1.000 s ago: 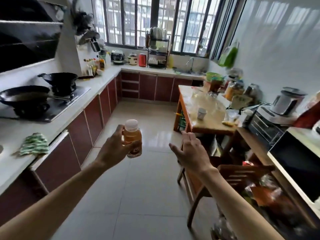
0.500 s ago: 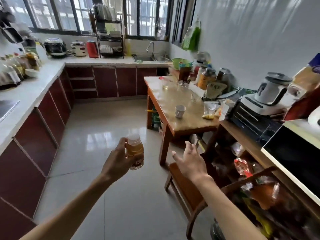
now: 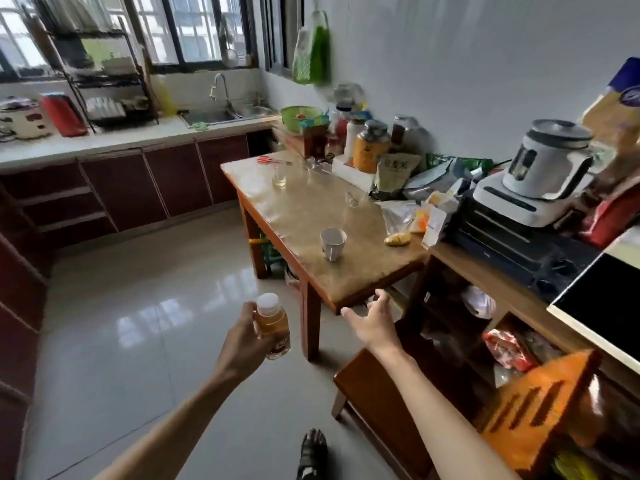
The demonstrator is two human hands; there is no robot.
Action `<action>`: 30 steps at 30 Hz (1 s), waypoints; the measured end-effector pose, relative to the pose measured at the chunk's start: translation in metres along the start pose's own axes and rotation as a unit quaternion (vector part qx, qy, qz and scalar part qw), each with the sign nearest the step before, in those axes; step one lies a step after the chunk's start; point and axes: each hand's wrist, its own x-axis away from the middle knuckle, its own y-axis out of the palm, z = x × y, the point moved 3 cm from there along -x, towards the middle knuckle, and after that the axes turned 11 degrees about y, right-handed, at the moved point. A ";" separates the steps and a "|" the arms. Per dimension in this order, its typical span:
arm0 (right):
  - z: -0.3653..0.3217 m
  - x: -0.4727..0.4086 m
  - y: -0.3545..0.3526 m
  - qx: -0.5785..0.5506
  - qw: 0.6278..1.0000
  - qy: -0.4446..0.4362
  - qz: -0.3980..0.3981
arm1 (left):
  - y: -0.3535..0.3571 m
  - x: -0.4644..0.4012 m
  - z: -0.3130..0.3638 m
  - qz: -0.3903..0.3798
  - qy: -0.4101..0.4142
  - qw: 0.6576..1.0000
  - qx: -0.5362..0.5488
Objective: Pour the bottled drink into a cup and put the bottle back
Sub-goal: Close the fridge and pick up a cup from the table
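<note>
Open floor: glossy pale grey tiled floor (image 3: pixel 138 334) lies bare between the dark red base cabinets (image 3: pixel 145 188) on the left and the wooden table with a glossy tan top (image 3: pixel 311 209) on the right.
Table edges: the near corner of the table juts toward the hands; a brown wooden chair (image 3: pixel 391 403) stands just below and beside that corner.
Table near end: a small white ceramic cup (image 3: pixel 332 243) stands upright near the near edge, with bare tabletop around it; a small clear glass (image 3: pixel 279 175) stands toward the far end.
Table right edge: crowded with bags, jars and packets along the wall (motion blur makes most labels unreadable).
Bottle: small clear plastic bottle of amber drink with a white cap (image 3: pixel 272 325), upright, cap on, held in the air over the floor, left of the table's near corner.
Left hand (image 3: pixel 247 344): fingers wrapped around the bottle's body from the left.
Right hand (image 3: pixel 372 322): spread wide and holding nothing, just below the table's near corner.
Bottle label: possibly a dark band near the base.
</note>
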 end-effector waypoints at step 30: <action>-0.102 -0.367 0.160 -0.051 0.970 0.202 0.124 | -0.011 -0.407 -0.158 -0.100 -0.056 0.993 0.034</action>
